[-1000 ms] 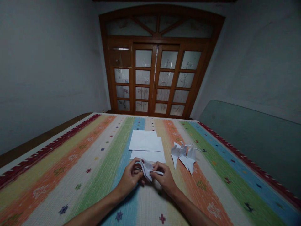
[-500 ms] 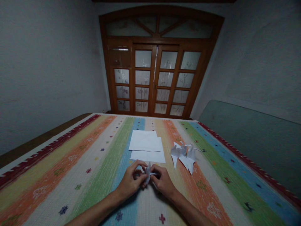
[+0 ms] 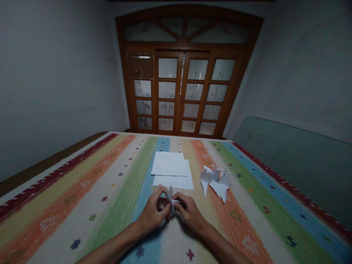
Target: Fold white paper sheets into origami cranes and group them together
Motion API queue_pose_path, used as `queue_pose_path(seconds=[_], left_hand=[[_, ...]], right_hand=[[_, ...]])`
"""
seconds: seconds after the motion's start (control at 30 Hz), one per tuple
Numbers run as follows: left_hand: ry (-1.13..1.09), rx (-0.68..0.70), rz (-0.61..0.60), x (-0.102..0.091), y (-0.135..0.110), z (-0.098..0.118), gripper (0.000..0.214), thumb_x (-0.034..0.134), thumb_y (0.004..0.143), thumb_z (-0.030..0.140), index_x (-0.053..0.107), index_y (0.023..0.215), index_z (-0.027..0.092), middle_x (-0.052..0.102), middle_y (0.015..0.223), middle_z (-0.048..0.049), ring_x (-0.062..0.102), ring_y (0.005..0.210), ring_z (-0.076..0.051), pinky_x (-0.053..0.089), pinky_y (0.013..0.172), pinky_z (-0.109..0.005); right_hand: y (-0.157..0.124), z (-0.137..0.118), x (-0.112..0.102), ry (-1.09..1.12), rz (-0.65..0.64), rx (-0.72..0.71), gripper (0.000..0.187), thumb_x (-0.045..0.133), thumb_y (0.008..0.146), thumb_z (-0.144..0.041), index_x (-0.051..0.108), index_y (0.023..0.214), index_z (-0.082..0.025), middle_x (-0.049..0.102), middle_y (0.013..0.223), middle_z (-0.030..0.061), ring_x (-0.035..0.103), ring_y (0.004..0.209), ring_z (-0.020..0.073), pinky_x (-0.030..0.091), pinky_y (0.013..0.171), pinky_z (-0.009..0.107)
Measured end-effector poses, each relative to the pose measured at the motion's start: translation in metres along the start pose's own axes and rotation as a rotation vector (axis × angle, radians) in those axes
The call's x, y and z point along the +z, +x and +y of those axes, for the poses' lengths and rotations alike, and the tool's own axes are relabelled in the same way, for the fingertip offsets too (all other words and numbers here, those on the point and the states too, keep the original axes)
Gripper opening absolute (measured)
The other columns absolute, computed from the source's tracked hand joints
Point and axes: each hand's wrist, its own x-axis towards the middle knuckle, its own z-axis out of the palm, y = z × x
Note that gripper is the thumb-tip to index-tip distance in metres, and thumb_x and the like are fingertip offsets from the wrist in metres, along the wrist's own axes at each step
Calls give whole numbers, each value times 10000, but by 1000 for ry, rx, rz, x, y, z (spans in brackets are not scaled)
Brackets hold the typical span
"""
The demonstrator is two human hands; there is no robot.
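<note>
Two bare hands meet low over the striped table cover (image 3: 82, 205), the left hand (image 3: 152, 214) and the right hand (image 3: 190, 214) both curled inward, their fingers pinching a narrow folded white paper (image 3: 171, 204) between them, just above the cloth and near the cover's middle. From where I stand it looks light and crisp, stiff along its creases but easily crushed, so the thick folded centre is the place to hold it, not the thin ends. (Those slim points would bend at a touch.) Its long axis runs nearly upright with a slight tilt, one sharp tip pointing up and away towards the wooden glazed door (image 3: 180, 46), a small flap jutting right. Just ahead lie two overlapping white paper sheets (image 3: 170, 164), and to the right a cluster of folded paper figures (image 3: 214, 182) sits apart from both hands.
</note>
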Motion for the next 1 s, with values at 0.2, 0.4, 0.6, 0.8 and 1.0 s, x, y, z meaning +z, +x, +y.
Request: queue_pose_path(seconds=[0.2, 0.4, 0.6, 0.8, 1.0], left_hand=[[-6, -38, 1, -1, 0, -2, 285, 670, 892, 361, 426, 901, 214, 569, 688, 46, 625, 516, -111, 516, 494, -193], [47, -30, 36, -3, 3, 0, 262, 692, 867, 369, 503, 835, 192, 603, 745, 11, 662, 645, -149, 557, 617, -248], [170, -14, -5, -11, 3, 4, 215, 647, 892, 346, 541, 797, 185, 647, 805, -25, 673, 731, -188, 533, 668, -278], [442, 92, -33, -22, 4, 10, 230, 615, 877, 287, 529, 689, 186, 612, 682, -6, 570, 656, -166, 421, 641, -259], [480, 134, -32, -22, 2, 6, 123, 553, 853, 175, 576, 732, 187, 633, 689, -5, 586, 646, -166, 419, 640, -254]], right_hand=[[1, -2, -1, -21, 4, -21, 214, 562, 939, -359, 678, 916, -181, 694, 834, 39, 640, 764, 199, 490, 722, 285], [2, -2, 0, 18, 34, 1, 229, 566, 927, -380, 659, 878, -178, 678, 792, 30, 635, 732, 192, 488, 697, 280], [2, 2, -1, 23, 61, 4, 260, 563, 922, -410, 650, 857, -174, 675, 795, 37, 629, 736, 193, 479, 684, 281], [1, 3, -2, -13, 54, 25, 266, 575, 915, -406, 670, 837, -169, 680, 788, 38, 620, 731, 190, 463, 683, 281], [1, 3, -2, -51, 57, 19, 256, 578, 908, -380, 689, 819, -167, 709, 787, 48, 641, 735, 200, 466, 685, 285]])
